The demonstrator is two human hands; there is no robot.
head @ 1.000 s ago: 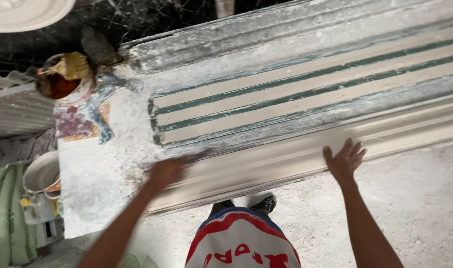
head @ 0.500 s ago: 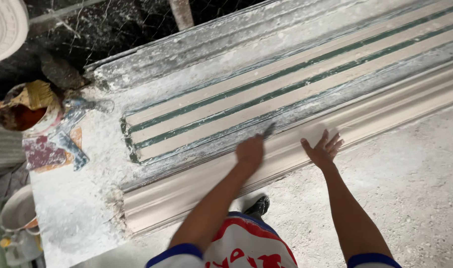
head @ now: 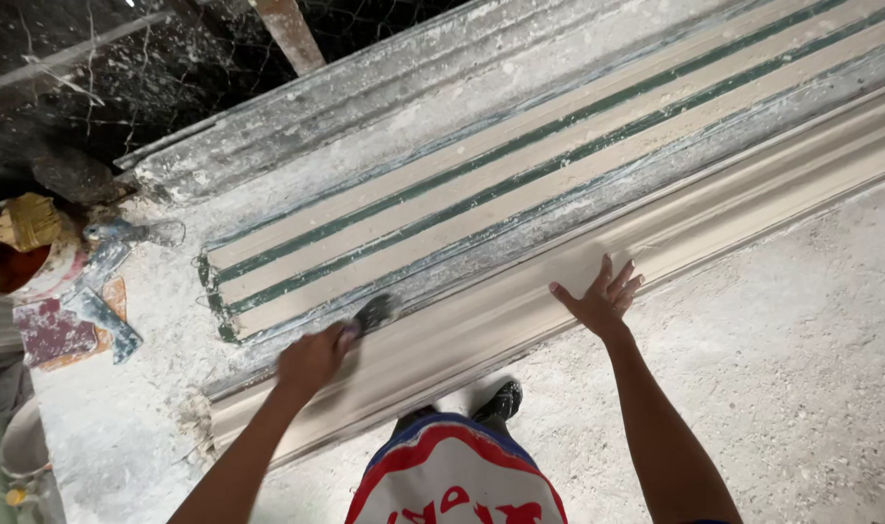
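Observation:
My left hand [head: 311, 359] is shut on a small dark brush [head: 374, 312], blurred with motion, whose tip rests on the long white plaster cornice moulding [head: 714, 209] near its left end. My right hand [head: 597, 299] lies open and flat on the front edge of the same moulding, fingers spread. Beyond the moulding runs a long mould bed with cream strips and green lines [head: 520, 175]. My legs, a dark shoe [head: 500, 400] and a red, white and blue shirt [head: 452, 475] show below.
At the left stand a stained bucket with a yellow rag [head: 20, 247], plaster-caked trowels [head: 103, 315] on the dusty bench, and a pale bucket [head: 23, 446] lower down. A wooden post [head: 287, 34] rises at the back. Dusty concrete floor [head: 801, 369] lies to the right.
My left hand has slid left and nearer along the moulding with the brush. My right hand stays flat on the moulding's edge. The view has shifted right along the bench.

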